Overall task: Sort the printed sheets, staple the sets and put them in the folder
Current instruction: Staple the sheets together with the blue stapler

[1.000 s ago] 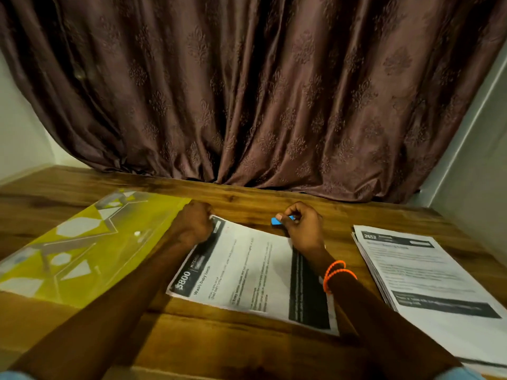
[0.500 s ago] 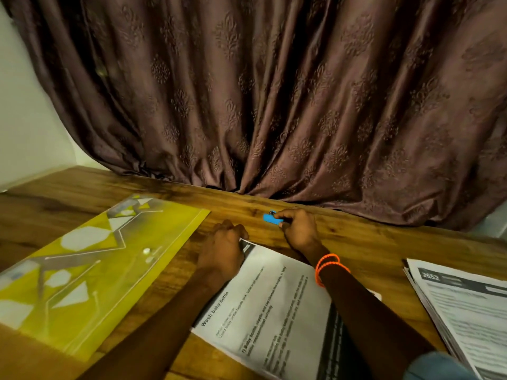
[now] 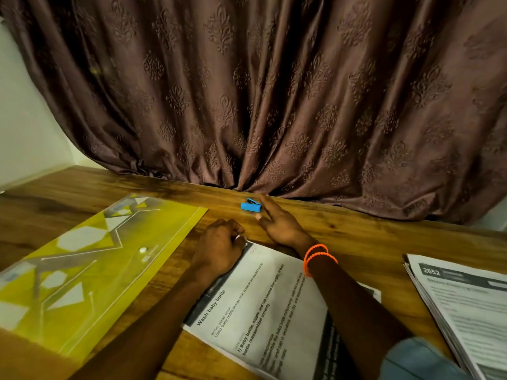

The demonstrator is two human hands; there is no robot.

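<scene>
A small blue stapler (image 3: 250, 206) lies on the wooden table near the curtain's hem. My right hand (image 3: 277, 223) is just to its right with fingers stretched out, fingertips beside it and not gripping it. My left hand (image 3: 219, 248) rests with curled fingers on the top left corner of a printed set of sheets (image 3: 269, 305) headed "Wash baby bottle". A yellow patterned folder (image 3: 90, 264) lies flat to the left. A stack of printed sheets (image 3: 461, 305) sits at the right.
A brown patterned curtain (image 3: 274, 100) hangs along the table's far edge. Bare wood of the table (image 3: 370, 231) shows between the sheets and the curtain. A white wall is at the far left.
My right hand carried the blue stapler away from the sheet's corner towards the curtain, set it on the table and let go. The view tilted up and left.
</scene>
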